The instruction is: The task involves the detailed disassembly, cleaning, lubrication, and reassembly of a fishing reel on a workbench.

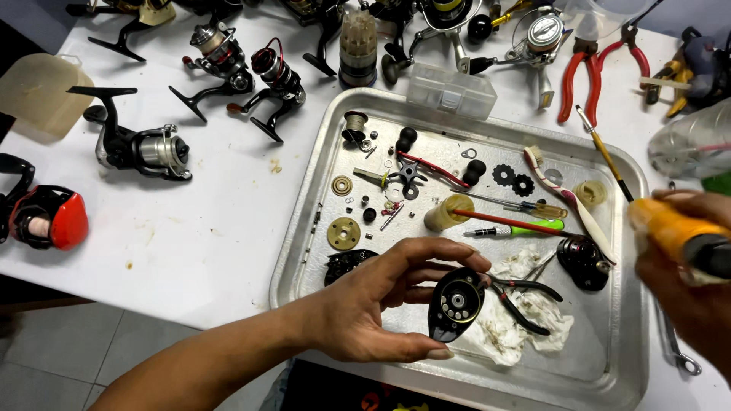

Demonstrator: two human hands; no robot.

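Observation:
My left hand holds a black oval reel side plate with a gold rim and small holes, pinched between thumb and fingers above the front of a metal tray. My right hand is at the right edge, blurred, gripping an orange-yellow can or bottle with a dark end. Just right of the side plate, black pliers lie on a stained white rag. A black reel body rests further right in the tray.
The tray holds gears, washers, screws, a brass gear, screwdrivers, a toothbrush and a small brush. Several spinning reels lie on the white table behind, with red-handled pliers and a clear box.

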